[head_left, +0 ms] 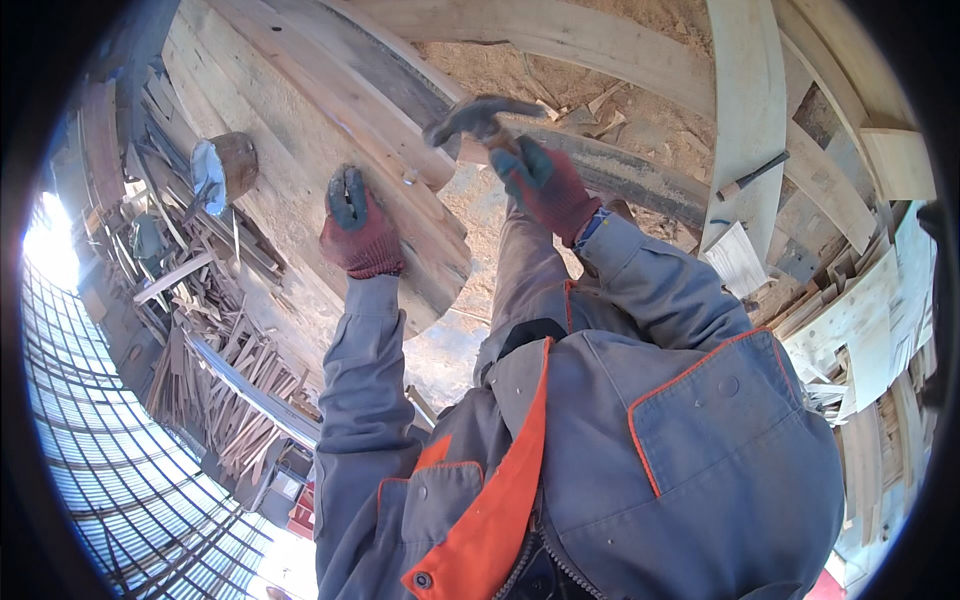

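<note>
A claw hammer (478, 118) is raised over the edge of the wooden workpiece, its dark metal head uppermost. My right hand (548, 188), in a red knit glove with grey-green coated fingers, is wrapped round its wooden handle. On the broad pale wooden planks (290, 190) rests my left hand (362, 228), gloved the same way. Its fingers are drawn together and pointing away from me; whatever they may hold is hidden. A long narrower board (375, 140) runs along the planks, right of my left hand.
A round container with a whitish-blue inside (222, 172) sits on the planks at left. Beyond it lie piled wood offcuts (225, 390). Curved boards (745, 120) lie at right, one bearing a wooden-handled tool (752, 175). Sawdust (640, 105) covers the ground.
</note>
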`<state>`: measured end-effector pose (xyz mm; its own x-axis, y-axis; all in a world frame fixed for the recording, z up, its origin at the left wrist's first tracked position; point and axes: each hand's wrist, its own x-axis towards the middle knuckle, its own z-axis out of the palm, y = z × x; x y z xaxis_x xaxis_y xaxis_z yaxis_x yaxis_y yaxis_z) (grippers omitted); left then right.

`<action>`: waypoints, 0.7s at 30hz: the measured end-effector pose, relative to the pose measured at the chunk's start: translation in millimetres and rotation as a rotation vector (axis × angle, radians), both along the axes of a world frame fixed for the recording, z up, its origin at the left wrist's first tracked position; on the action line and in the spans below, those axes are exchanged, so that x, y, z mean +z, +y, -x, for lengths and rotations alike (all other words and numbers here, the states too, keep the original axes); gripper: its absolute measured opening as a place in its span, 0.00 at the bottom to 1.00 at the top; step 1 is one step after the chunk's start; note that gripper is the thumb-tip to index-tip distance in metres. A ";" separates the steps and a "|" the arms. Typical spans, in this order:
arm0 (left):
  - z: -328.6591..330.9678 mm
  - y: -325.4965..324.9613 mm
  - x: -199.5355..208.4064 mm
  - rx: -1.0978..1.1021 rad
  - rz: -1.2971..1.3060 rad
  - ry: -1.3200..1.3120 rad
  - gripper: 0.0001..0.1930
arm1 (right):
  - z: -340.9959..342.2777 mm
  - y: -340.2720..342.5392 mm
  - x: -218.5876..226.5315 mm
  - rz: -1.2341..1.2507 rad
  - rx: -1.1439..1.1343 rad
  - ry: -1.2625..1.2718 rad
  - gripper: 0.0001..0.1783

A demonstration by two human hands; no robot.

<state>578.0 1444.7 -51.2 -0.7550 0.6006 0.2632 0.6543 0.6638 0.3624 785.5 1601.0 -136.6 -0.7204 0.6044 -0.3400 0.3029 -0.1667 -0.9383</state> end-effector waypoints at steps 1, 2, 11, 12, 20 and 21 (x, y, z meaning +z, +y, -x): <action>0.4 0.6 -0.2 -0.002 -0.026 -0.009 0.14 | 0.7 -1.7 1.3 -0.087 0.082 0.012 0.21; 0.4 1.0 -0.3 0.022 -0.028 -0.026 0.14 | 1.9 -3.1 2.9 -0.168 0.158 0.008 0.21; -1.8 0.8 1.9 0.081 0.041 -0.040 0.13 | -2.1 -7.1 1.2 0.148 -0.190 0.153 0.22; -2.4 1.5 2.0 0.068 0.040 -0.035 0.13 | -0.2 -10.3 0.9 0.270 -0.252 0.187 0.23; -1.8 2.5 3.3 0.073 0.039 -0.006 0.13 | 4.8 -17.8 -7.2 0.006 0.068 0.022 0.21; -1.8 1.3 3.1 0.076 0.056 -0.013 0.12 | 4.6 -16.8 -8.5 0.094 -0.017 0.054 0.21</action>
